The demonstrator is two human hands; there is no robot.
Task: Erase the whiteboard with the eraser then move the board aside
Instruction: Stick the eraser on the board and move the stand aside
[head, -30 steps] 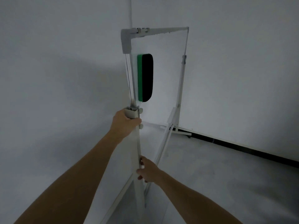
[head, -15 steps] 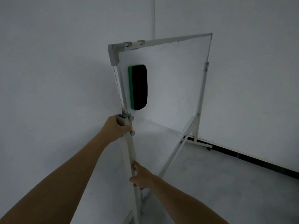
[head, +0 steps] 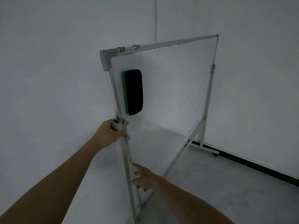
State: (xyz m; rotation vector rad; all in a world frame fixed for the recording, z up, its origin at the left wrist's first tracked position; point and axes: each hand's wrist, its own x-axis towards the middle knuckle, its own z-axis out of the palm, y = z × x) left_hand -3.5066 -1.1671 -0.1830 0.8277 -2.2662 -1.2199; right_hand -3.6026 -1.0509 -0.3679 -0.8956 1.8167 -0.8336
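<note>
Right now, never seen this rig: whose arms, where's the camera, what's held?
No machine here: a person wears one wide-angle camera on the head, looking forward and down, so the two bare arms are their own. The left hand grips the near side post of a whiteboard on a stand. The right hand is lower by the same post, fingers loose, gripping nothing. A green-and-black eraser sticks to the board face near its top corner. The board looks blank and stands on a grey floor.

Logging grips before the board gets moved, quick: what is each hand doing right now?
Left hand: grips the whiteboard stand's post.
Right hand: open, fingers loose beside that post.
</note>
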